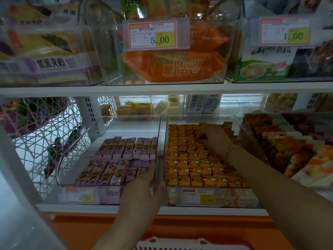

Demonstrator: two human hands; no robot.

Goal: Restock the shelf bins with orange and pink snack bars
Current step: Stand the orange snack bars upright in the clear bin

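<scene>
1. Pink foil-wrapped snack bars [115,159] lie in two neat rows inside a clear plastic pink-bar bin [106,195], left of centre in the lower frame. The back of the bin is bare, so I judge there is room for more stock.
2. Left grip [144,192], at lower centre, clasps that bin's right wall, with the fingers over the pink side and the thumb on the outer side. This is probably to steady the bin or draw it forward.
3. Orange wrapped snack bars [194,159] pack the clear plastic orange-bar bin [234,195], right of centre, in tight rows. It looks nearly full.
4. Right grip [214,139], with a thin gold bracelet [231,150] at the wrist, reaches into the far rows, its fingers curled down among the bars. Whether it pinches a bar or only straightens the rows, I cannot tell.
</scene>
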